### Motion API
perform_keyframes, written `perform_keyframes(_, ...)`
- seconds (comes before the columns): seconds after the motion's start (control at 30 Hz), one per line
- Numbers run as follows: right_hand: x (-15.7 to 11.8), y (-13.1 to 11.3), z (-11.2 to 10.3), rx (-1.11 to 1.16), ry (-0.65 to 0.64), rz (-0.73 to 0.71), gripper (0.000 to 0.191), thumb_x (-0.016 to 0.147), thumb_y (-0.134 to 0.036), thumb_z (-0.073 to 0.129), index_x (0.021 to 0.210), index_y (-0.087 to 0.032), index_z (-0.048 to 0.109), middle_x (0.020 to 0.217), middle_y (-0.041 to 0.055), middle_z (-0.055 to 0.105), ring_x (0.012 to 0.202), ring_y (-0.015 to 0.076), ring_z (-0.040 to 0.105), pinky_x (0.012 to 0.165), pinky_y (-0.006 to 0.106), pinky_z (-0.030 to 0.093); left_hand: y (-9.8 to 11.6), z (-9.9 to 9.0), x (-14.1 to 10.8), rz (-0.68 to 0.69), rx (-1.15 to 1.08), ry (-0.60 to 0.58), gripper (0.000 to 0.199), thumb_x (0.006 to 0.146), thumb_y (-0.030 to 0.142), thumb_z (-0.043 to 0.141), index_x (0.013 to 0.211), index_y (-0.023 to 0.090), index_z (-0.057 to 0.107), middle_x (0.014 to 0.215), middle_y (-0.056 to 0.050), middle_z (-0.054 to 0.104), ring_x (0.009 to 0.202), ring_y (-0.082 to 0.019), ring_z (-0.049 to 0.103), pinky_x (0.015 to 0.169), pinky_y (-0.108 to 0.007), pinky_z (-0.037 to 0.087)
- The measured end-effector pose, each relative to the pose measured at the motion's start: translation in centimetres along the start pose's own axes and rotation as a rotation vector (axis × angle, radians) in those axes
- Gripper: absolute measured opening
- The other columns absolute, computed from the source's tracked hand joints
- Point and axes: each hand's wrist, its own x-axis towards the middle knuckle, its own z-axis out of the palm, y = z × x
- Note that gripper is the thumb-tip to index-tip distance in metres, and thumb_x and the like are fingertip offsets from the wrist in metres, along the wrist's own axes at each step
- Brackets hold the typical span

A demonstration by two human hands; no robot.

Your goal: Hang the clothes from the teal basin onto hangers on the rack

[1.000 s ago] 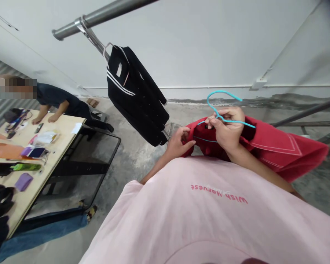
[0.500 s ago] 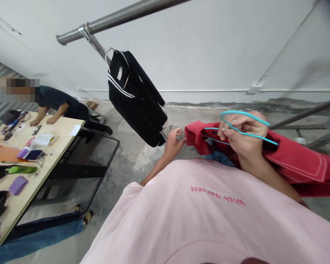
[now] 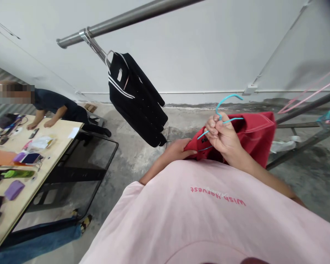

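My right hand (image 3: 222, 136) is closed around the neck of a thin blue wire hanger (image 3: 226, 99), whose hook points up. The hanger's wire runs into a red garment (image 3: 257, 136) that hangs bunched in front of my chest. My left hand (image 3: 178, 149) pinches the red garment's near edge at the collar. A black jacket with white stripes (image 3: 136, 98) hangs on a hanger from the steel rail (image 3: 132, 16) up to the left of my hands.
A wooden table (image 3: 57, 134) at left carries phones, packets and a green bottle. Another person in a dark shirt leans on its far end (image 3: 55, 106). Pink and blue hangers (image 3: 328, 117) sit on a low metal rail at right. The floor is bare concrete.
My right hand has turned the blue hanger upright and drawn it back left. The red garment has gathered in closer, and my left hand has moved onto its collar.
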Motion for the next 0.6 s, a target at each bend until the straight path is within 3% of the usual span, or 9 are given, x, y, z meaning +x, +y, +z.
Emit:
perform_keyframes(0.1, 0.2, 1.0, 0.2, -0.043, 0.027, 0.143, 0.04, 0.066, -0.031, 0.089, 0.084, -0.02, 0.055, 0.072, -0.0058, 0.058, 0.055, 0.0023, 0.049, 0.045, 0.011, 0.039, -0.2, 0.8, 0.0, -0.013, -0.256, 0.051, 0.038, 0.086, 0.045, 0.064, 0.111, 0.017, 0.067, 0.096, -0.004, 0.071, 0.087, -0.022, 0.065, 0.077, -0.031, 0.049)
perform_keyframes(0.23, 0.2, 1.8, -0.4, -0.28, 0.005, 0.241, 0.043, 0.068, -0.039, 0.086, 0.098, -0.021, 0.061, 0.097, 0.0026, 0.067, 0.084, 0.0126, 0.065, 0.06, 0.019, 0.053, -0.6, -0.6, -0.4, -0.03, -0.202, 0.191, 0.028, 0.088, 0.04, 0.062, 0.103, 0.017, 0.069, 0.091, -0.002, 0.07, 0.082, -0.019, 0.063, 0.076, -0.029, 0.047)
perform_keyframes(0.33, 0.1, 2.2, -1.9, -0.475, 0.098, 0.155, 0.042, 0.072, -0.041, 0.081, 0.104, -0.021, 0.061, 0.103, 0.0047, 0.067, 0.092, 0.0153, 0.065, 0.064, 0.021, 0.053, -0.8, -2.9, -1.3, -0.024, -0.074, 0.256, 0.021, 0.089, 0.036, 0.06, 0.093, 0.018, 0.069, 0.085, -0.001, 0.067, 0.078, -0.017, 0.059, 0.073, -0.026, 0.045)
perform_keyframes(0.47, 0.3, 2.6, -4.4, -0.789, 0.312, -0.108, 0.03, 0.076, -0.033, 0.073, 0.099, -0.022, 0.058, 0.096, 0.0017, 0.064, 0.085, 0.0129, 0.06, 0.073, 0.026, 0.051, -0.7, -5.2, -3.2, -0.039, 0.049, 0.297, 0.022, 0.09, 0.037, 0.06, 0.085, 0.018, 0.069, 0.074, 0.001, 0.063, 0.069, -0.013, 0.054, 0.063, -0.023, 0.04)
perform_keyframes(0.6, 0.7, 2.7, -5.7, -0.982, 0.347, -0.236, 0.03, 0.074, -0.028, 0.073, 0.098, -0.023, 0.055, 0.088, -0.0003, 0.059, 0.077, 0.0123, 0.055, 0.074, 0.028, 0.048, -0.3, -6.6, -4.7, -0.042, 0.162, 0.422, 0.02, 0.09, 0.036, 0.062, 0.092, 0.019, 0.073, 0.076, 0.001, 0.067, 0.068, -0.014, 0.057, 0.064, -0.023, 0.043)
